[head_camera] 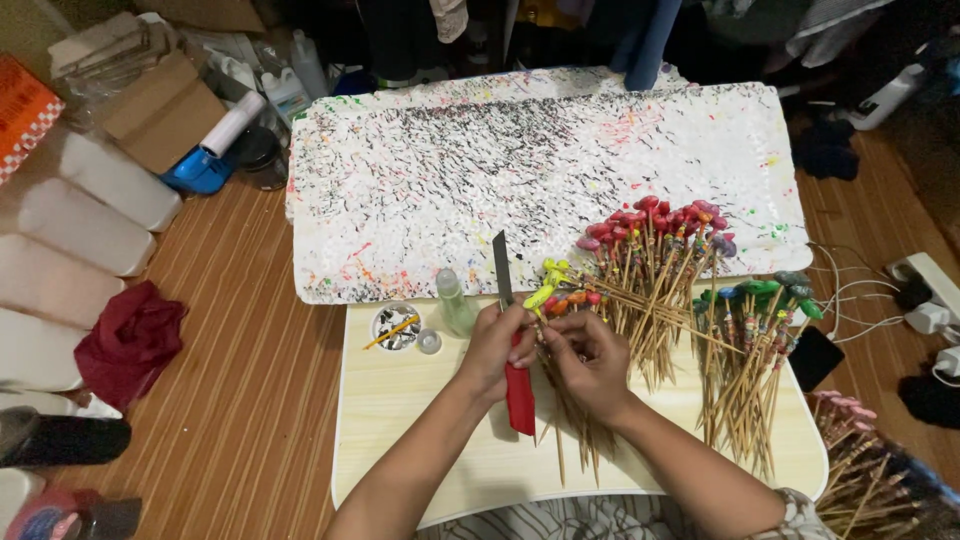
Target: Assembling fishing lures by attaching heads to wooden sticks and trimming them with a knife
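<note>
1. Red-handled utility knife [516,385], blade up, is clasped in the left hand [492,350].
2. Right hand [590,362] pinches a thin bamboo skewer [548,345] beside the blade.
3. Painted-tip skewers [650,270] crowd the pale wooden counter [400,440]; its left portion lies open.

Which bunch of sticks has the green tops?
The bunch of sticks farthest right on the small table, beside the red-and-pink-topped bunch. Its tips are green; the others are red, pink, yellow.
</note>
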